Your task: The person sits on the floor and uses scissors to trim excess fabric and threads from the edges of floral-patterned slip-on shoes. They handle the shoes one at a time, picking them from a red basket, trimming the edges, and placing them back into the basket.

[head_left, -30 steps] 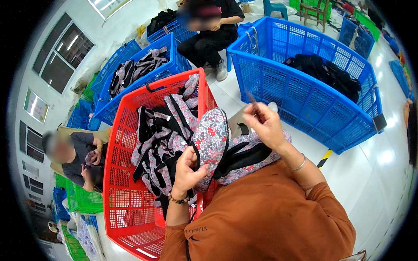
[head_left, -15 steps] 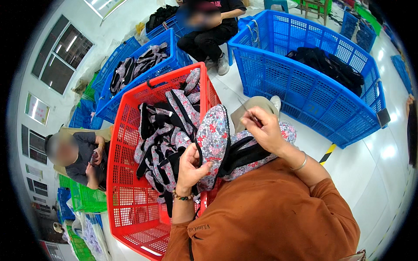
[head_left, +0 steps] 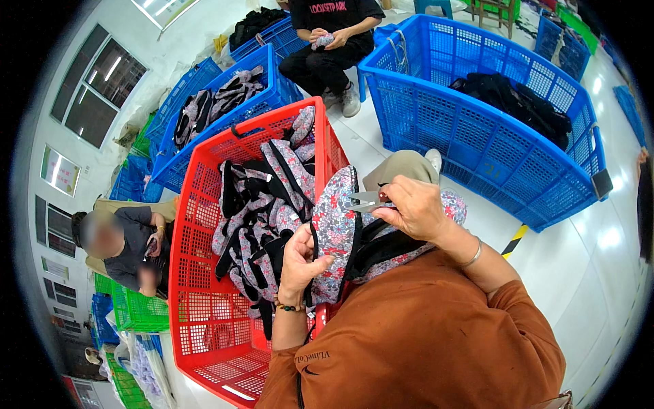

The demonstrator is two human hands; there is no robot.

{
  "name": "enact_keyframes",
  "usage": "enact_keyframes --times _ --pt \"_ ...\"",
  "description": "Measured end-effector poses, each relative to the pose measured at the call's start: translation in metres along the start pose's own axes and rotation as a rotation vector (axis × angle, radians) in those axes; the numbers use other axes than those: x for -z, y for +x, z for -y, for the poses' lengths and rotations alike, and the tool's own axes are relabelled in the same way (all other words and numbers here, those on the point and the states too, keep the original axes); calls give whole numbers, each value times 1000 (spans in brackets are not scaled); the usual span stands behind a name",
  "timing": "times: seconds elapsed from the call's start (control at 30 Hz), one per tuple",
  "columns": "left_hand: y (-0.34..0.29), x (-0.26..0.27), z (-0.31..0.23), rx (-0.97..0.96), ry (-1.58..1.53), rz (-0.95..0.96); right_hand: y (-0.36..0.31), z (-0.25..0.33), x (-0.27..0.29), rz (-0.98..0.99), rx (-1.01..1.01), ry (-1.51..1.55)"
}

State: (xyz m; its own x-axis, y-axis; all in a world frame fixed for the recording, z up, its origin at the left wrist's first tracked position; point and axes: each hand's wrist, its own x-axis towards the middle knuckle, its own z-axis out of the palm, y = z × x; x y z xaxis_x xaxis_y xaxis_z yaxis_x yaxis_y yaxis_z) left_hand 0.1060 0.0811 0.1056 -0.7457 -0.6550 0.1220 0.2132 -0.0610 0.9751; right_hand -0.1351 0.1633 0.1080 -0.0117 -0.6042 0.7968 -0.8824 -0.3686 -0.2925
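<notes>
My left hand grips a padded, leaf-shaped fabric piece with a red and grey flower print and black edging. It stands upright, thumb across its lower front. In my right hand are small metal thread snips, their blades apart and pointing left at the piece's right edge. Whether they touch the edge I cannot tell. More flowered, black-lined fabric rests on my lap beneath my hands.
A red lattice crate, heaped with similar flowered pieces, stands left of my lap. Ahead right is a big blue crate holding black items. Another blue crate sits beyond the red one. Co-workers sit ahead and at the left.
My right hand has turned and brought the snips left, against or near the fabric piece's edge; the blades now show apart. The left hand keeps its hold.
</notes>
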Motion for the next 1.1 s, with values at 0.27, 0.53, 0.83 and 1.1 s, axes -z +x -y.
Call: enact_keyframes --times 0.27,0.53,0.83,1.1 --pt "-3 -1 -3 3 50 0 -3 -4 2 -51 -169 88" --pt "-14 -9 -12 -154 634 -77 24 10 25 40 -376 402" --pt "-14 -15 -13 -170 596 -108 18 10 12 -21 -428 560" --pt "-8 -1 -9 -71 31 -134 -1 -8 3 -150 -509 656"
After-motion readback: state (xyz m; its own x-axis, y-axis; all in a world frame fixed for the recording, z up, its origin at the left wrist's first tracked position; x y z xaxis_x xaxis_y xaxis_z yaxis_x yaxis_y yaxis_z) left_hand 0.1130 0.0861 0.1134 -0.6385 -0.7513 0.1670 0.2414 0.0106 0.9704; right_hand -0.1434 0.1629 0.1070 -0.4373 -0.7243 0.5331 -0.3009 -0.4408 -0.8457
